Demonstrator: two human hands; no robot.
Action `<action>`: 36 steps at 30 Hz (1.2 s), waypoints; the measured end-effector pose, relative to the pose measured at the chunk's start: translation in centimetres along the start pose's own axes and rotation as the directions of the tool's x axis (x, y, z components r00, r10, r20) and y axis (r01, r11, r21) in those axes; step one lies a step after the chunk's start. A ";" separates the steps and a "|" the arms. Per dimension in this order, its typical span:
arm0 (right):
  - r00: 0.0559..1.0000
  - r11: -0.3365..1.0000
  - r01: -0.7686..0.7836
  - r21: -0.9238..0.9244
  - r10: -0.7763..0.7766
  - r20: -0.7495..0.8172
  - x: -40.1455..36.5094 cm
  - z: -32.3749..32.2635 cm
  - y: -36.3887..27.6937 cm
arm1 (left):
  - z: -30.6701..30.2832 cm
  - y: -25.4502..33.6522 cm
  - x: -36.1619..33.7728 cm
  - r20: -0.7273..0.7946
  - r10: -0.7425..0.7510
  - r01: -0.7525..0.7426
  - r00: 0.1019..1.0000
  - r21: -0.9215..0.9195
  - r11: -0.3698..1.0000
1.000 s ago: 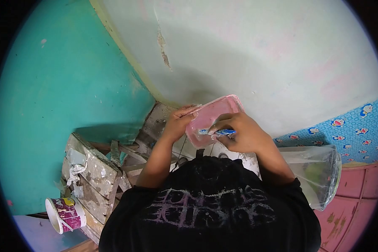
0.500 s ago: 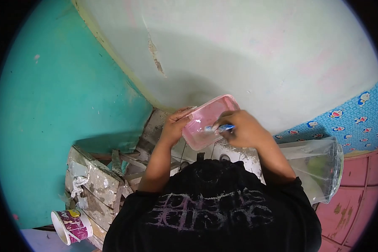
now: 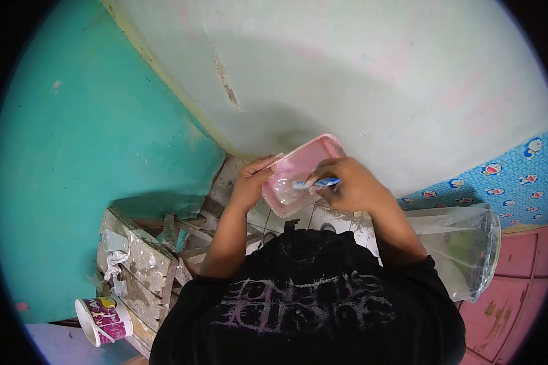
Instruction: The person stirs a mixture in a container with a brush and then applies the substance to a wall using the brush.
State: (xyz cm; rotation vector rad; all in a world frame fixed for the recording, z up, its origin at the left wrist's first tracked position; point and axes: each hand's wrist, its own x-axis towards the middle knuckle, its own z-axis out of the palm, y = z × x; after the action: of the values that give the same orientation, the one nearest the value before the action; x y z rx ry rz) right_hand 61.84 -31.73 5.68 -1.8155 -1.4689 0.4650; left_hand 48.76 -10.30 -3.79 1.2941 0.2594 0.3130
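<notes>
Found tray (image 3: 310,155) held up at chest height, close before the white wall (image 3: 377,79) and well above the stool (image 3: 141,261). Found left hand (image 3: 252,181) clenched on the tray's near-left rim, thumb on top and fingers beneath. Found right hand (image 3: 353,185) closed tight around tool (image 3: 318,182), a short blue-and-white handle, with its working end down inside the tray. Cannot tell the shape of that end, since it is masked by fingers and by the pale wet film on the tray floor. Compared against a second ago: tray drawn slightly up and to the left, right hand carried with it further over the tray's middle, and less of the handle left showing. Compared against half a second ago: hardly any shift in tray, tool or either grip, only a slight change in the tray's tilt. Judged from this to be short strokes worked over one patch of the tray floor, not a lift-out and not a set-down. Judged the mixing or scraping to be under way, with nothing carried to the wall so far. Noted cup (image 3: 103,321) lying on its side at the stool's near end, apart from both hands and untouched. Noted clear bag (image 3: 463,249) just beside the right elbow, likewise untouched. Put the small drift of cup and stool in the frame down to head movement, not to handling.
</notes>
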 end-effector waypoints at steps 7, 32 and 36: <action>1.000 1.000 -0.022 -0.003 0.022 -0.016 -0.9 -1.5 0.9 | 1.1 -0.3 0.3 -0.028 0.001 0.000 1.000 0.018 1.000; 0.998 0.994 0.049 -0.094 -0.046 0.030 -1.8 1.2 1.4 | 2.4 -1.2 -0.8 -0.030 0.005 -0.003 1.000 0.055 0.998; 0.995 1.000 -0.019 0.003 0.018 0.095 -1.6 1.3 -0.2 | 2.3 -1.0 -1.0 -0.044 -0.033 0.034 0.998 0.018 0.999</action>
State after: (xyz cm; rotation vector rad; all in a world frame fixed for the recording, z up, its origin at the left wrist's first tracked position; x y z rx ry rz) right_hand 60.36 -32.79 4.72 -1.8274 -1.5146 0.5696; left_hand 48.78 -12.98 -4.17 1.3007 0.3212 0.3111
